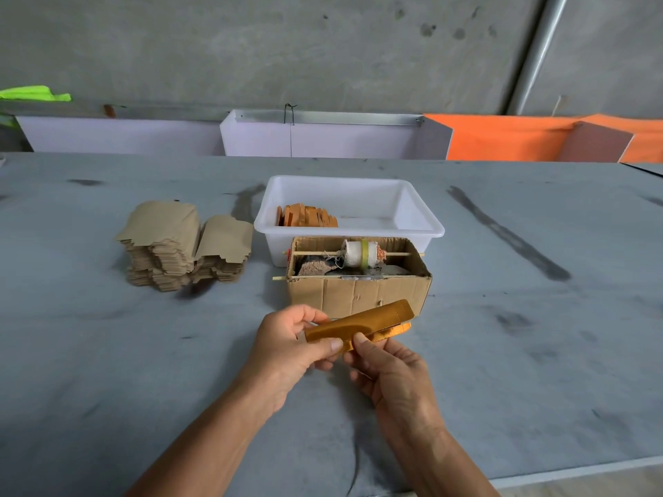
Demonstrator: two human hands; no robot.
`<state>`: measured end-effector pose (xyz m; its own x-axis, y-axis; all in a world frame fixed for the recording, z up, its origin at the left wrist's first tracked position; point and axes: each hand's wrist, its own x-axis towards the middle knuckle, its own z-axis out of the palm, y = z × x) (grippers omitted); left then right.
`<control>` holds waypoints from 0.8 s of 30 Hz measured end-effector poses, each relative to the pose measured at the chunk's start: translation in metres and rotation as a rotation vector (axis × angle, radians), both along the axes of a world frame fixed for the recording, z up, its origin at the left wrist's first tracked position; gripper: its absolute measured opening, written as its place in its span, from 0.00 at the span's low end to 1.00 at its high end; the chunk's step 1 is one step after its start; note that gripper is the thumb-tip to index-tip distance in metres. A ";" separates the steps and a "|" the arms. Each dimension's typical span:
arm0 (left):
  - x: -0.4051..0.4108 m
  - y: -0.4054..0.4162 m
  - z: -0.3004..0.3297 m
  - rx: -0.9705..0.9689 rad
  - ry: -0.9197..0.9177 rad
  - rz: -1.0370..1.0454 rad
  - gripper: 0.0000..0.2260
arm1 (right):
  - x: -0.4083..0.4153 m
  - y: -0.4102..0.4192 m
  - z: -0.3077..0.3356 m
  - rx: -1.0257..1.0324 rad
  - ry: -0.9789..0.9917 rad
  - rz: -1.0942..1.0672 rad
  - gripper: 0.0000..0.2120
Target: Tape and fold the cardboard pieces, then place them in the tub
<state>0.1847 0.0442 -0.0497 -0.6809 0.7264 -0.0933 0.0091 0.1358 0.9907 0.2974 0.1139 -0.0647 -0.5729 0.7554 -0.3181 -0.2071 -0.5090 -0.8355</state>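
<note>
While the golden piece [362,322] is up off the table [107,389], pinched between both hands just in front of the box [358,294], it looks like the fold is the step being worked. Left hand [287,347] has its thumb on top and fingers curled under the left end; right hand [391,374] has its thumb tip pressed on the near edge, fingers closed underneath. Both are shut on the piece, nothing else in them.

To do this bit well I'd keep the thumbs close together along the crease and run them outward, so the flap (the shiny orange part peeking out on the right) lies flat instead of springing back. Can't tell if tape is already on it.

Behind the box sits the tub [423,224], with a row of finished pieces [306,215] at its left end. Unfolded blanks [179,245] are stacked well off to the left. A roll [360,253] hangs on a stick inside the box.
</note>
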 end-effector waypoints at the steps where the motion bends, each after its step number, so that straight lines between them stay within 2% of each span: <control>1: -0.001 0.000 0.000 -0.006 -0.006 0.000 0.12 | 0.000 0.001 0.001 0.002 -0.013 0.000 0.08; 6: -0.013 -0.002 0.004 -0.001 0.002 -0.038 0.12 | 0.003 0.011 0.003 0.016 -0.051 -0.063 0.09; 9: -0.016 -0.002 0.003 0.061 -0.041 0.048 0.14 | 0.004 0.014 0.005 0.029 -0.054 -0.073 0.09; 12: -0.009 0.002 -0.002 0.192 -0.295 0.205 0.14 | 0.000 0.013 0.007 0.002 -0.031 -0.111 0.08; 15: 0.003 0.006 -0.008 0.317 -0.481 0.194 0.14 | -0.004 0.009 0.009 -0.048 0.014 -0.159 0.03; 24: 0.005 0.015 -0.016 0.295 -0.509 0.192 0.03 | -0.014 -0.001 0.012 -0.089 0.029 -0.106 0.04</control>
<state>0.1896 0.0593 -0.0657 -0.7252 0.6396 -0.2549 -0.4718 -0.1919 0.8606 0.2838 0.1128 -0.0524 -0.5009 0.7818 -0.3712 -0.2873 -0.5548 -0.7808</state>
